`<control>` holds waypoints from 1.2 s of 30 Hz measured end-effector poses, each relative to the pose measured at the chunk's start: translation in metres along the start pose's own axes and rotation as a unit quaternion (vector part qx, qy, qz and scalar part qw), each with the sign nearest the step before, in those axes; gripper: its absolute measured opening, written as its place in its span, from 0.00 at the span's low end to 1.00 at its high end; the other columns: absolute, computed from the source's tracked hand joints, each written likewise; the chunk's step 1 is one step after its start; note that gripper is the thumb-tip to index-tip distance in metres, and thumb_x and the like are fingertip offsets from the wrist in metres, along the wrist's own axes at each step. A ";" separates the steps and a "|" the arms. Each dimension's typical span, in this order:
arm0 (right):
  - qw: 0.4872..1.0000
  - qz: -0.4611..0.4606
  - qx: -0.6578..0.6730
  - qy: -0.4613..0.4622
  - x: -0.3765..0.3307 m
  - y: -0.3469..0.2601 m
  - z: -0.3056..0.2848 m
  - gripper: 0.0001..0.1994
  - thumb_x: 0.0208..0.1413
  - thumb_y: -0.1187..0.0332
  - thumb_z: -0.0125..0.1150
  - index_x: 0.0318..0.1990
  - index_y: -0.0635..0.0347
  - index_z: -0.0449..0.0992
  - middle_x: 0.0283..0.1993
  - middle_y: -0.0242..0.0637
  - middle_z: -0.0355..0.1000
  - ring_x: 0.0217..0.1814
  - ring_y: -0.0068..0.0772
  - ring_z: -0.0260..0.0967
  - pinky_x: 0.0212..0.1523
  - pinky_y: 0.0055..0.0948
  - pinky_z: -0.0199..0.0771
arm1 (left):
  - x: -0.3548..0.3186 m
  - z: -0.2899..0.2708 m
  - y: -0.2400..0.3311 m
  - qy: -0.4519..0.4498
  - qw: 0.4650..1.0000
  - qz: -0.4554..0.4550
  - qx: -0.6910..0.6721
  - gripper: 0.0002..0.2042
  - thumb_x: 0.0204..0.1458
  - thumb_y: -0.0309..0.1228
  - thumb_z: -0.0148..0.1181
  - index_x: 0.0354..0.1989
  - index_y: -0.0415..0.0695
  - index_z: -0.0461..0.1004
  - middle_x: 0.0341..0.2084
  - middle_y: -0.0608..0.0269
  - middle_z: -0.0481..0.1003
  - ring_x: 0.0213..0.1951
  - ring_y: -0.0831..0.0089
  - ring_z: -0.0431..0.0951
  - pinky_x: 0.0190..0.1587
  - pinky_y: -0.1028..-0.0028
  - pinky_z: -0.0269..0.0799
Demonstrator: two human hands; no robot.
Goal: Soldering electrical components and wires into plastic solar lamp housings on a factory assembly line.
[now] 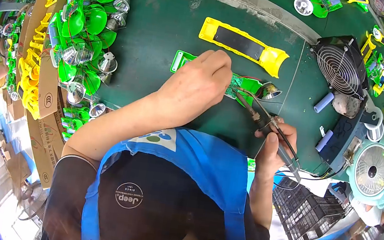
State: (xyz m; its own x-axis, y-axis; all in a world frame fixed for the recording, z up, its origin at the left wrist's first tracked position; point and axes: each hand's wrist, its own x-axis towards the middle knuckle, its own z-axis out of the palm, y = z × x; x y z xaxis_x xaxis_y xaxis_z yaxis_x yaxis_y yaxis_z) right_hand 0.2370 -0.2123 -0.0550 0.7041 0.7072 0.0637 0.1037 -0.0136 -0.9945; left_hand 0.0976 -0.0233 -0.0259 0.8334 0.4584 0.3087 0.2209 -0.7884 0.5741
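Fingers of the right hand point(280, 144) are closed round one soldering iron point(264, 128), its tip at one green housing point(250, 85) on the surface point(155, 28); one reflector point(269, 91) sits at the housing's right end. The left hand point(196, 85) bends its fingers together over that housing; their tips are hidden, so I cannot tell what they grip. Just beyond lies one yellow housing point(272, 59). Rightward are two blue cells point(324, 102), one black fan point(338, 69) and one teal fan point(373, 170). Leftward stands one carton point(50, 89).

Carton point(49, 82) left of lamp housing point(251, 85)
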 end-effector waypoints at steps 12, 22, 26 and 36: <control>0.996 -0.052 -0.071 -0.028 0.003 0.005 -0.003 0.11 0.54 0.65 0.60 0.35 0.63 0.68 0.21 0.36 0.75 0.30 0.25 0.72 0.65 0.46 0.54 | 0.001 0.001 -0.001 -0.015 1.000 -0.006 0.000 0.11 0.37 0.15 0.60 0.26 0.39 0.64 0.31 0.58 0.67 0.34 0.58 0.71 0.36 0.64 0.69; 0.999 -0.037 0.010 0.021 0.000 0.004 -0.002 0.14 0.56 0.61 0.60 0.37 0.64 0.67 0.23 0.40 0.74 0.29 0.26 0.72 0.66 0.49 0.52 | 0.003 -0.002 0.004 -0.034 0.999 -0.011 0.020 0.11 0.37 0.15 0.59 0.25 0.39 0.64 0.31 0.56 0.67 0.34 0.57 0.70 0.36 0.63 0.69; 0.999 -0.015 0.024 0.023 0.001 0.001 -0.003 0.15 0.57 0.61 0.59 0.39 0.65 0.66 0.23 0.42 0.75 0.32 0.27 0.72 0.67 0.48 0.50 | 0.006 -0.005 0.005 -0.050 0.998 0.016 0.044 0.10 0.37 0.15 0.58 0.26 0.39 0.64 0.31 0.56 0.66 0.35 0.57 0.70 0.36 0.63 0.68; 0.998 -0.043 0.038 0.014 0.011 -0.003 -0.010 0.19 0.57 0.60 0.62 0.43 0.67 0.66 0.32 0.46 0.74 0.32 0.31 0.74 0.44 0.30 0.74 | 0.007 -0.007 0.006 -0.084 0.993 0.019 0.086 0.06 0.35 0.21 0.56 0.24 0.37 0.68 0.28 0.54 0.65 0.34 0.60 0.68 0.37 0.68 0.69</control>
State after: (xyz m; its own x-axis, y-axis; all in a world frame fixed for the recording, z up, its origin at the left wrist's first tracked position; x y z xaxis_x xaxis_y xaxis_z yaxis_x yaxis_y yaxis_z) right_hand 0.2512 -0.2119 -0.0502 0.7141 0.6835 0.1513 0.1131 0.1007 -0.9885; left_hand 0.1016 -0.0220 -0.0146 0.9124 0.3635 0.1883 0.2590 -0.8688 0.4221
